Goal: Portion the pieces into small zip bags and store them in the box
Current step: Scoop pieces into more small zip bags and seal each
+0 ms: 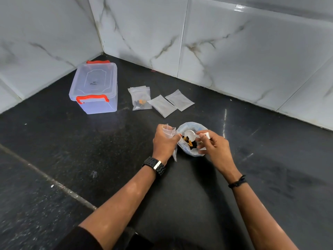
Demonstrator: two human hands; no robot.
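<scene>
While the left hand [164, 141] curls round a small empty zip bag [169, 131], mouth turned up and away from the wrist, the right hand [212, 147] pinches the handle of a white plastic scoop [193, 134]. The scoop's long axis runs sideways, bowl pointing toward the left hand, handle back under the right fingers. Its bowl sits over the open bulk bag [191, 141] between both hands, where black and orange pieces [189, 141] lie. Beyond the left hand lies a filled zip bag [140, 99]; two flat empty zip bags [171, 102] lie beyond the right hand, angled diagonally. Farther left of the left hand stands the clear storage box [93, 87], lid on, orange latches closed.
</scene>
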